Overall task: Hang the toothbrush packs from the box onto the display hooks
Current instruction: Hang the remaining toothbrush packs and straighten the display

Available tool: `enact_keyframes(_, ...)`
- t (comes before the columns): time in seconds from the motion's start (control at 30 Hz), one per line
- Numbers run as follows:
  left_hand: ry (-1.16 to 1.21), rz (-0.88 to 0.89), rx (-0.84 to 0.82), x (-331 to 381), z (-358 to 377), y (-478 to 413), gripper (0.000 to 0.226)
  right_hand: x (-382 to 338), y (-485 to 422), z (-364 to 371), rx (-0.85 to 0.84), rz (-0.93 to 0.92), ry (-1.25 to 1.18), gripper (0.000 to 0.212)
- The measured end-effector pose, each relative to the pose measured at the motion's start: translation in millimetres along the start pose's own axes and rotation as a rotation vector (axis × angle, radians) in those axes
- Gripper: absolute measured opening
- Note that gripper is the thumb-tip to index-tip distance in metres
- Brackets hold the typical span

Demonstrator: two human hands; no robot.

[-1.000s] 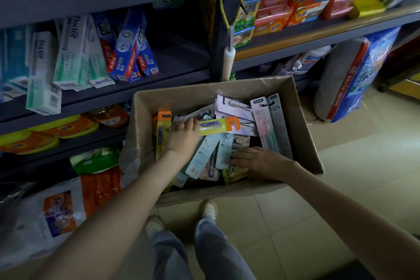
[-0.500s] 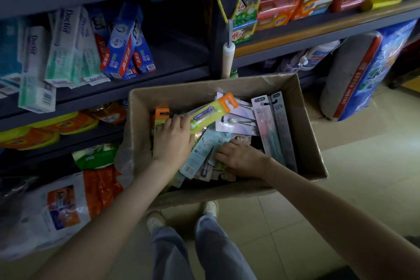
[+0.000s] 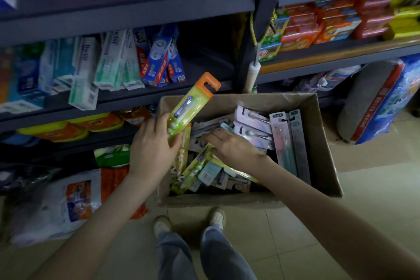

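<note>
left hand (image 3: 156, 145): fingers and thumb curled round the lower end of a yellow-green toothbrush pack (image 3: 193, 103). its orange hang tab is up and free of the grip, likely so it can go straight onto a hook. right hand (image 3: 235, 148): fingers fairly straight, laid on the loose packs (image 3: 252, 124) in the cardboard box (image 3: 322, 157), probably picking out another. box sits on the floor by the shelves (image 3: 136, 8). no display hooks in view.

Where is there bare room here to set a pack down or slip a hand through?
Bare floor tiles lie right of the cardboard box, up to the blue-and-red bag, and in front of it beside the shoes. The shelf is bare between the blue toothpaste cartons and the upright post. Inside the box it is crowded with packs.
</note>
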State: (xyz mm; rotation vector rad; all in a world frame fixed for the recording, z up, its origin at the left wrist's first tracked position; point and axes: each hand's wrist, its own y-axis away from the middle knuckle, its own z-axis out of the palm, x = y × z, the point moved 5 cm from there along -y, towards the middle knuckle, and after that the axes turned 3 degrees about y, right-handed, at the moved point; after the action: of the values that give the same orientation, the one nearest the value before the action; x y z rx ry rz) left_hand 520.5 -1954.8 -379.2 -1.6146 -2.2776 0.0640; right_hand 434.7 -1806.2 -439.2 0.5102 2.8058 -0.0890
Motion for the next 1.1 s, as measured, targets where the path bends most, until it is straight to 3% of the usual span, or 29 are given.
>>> enact_keyframes(0.13, -0.057, -0.024, -0.097, -17, 15, 20, 0.050, 21, 31, 38, -0.389, 0.268, 0.131, 0.081)
enact_keyframes(0.23, -0.066, -0.049, -0.146, -23, 24, 32, 0.050, 16, 51, 57, -0.476, 0.301, 0.196, 0.084)
enact_keyframes(0.43, -0.079, -0.059, -0.180, -24, 25, 45, 0.051, 1, 44, 58, -0.407, 0.264, 0.153, 0.047)
enact_keyframes(0.53, -0.071, -0.046, -0.179, -23, 22, 46, 0.049, -11, 43, 47, -0.358, 0.259, 0.068, 0.053)
enact_keyframes(0.6, -0.042, -0.051, -0.175, -23, 18, 45, 0.048, -29, 37, 28, -0.263, 0.140, 0.055, 0.057)
enact_keyframes(0.7, 0.017, -0.104, -0.143, -27, 10, 44, 0.048, -39, 25, 17, -0.134, -0.017, 0.264, 0.059)
enact_keyframes(0.77, 0.028, -0.134, -0.122, -32, 5, 43, 0.048, -38, 14, 21, -0.134, -0.042, 0.350, 0.057)
enact_keyframes(0.87, 0.034, -0.184, -0.133, -41, 1, 45, 0.049, -32, 3, 34, -0.294, -0.026, 0.373, 0.055)
enact_keyframes(0.93, 0.048, -0.249, -0.152, -47, 0, 48, 0.050, -24, -3, 42, -0.341, 0.076, 0.269, 0.063)
enact_keyframes(1.03, 0.078, -0.342, -0.180, -53, 1, 52, 0.051, -5, -7, 44, -0.292, 0.582, -0.017, 0.056)
enact_keyframes(1.1, 0.080, -0.380, -0.202, -55, 3, 53, 0.052, -3, -12, 52, -0.247, 0.755, -0.107, 0.063)
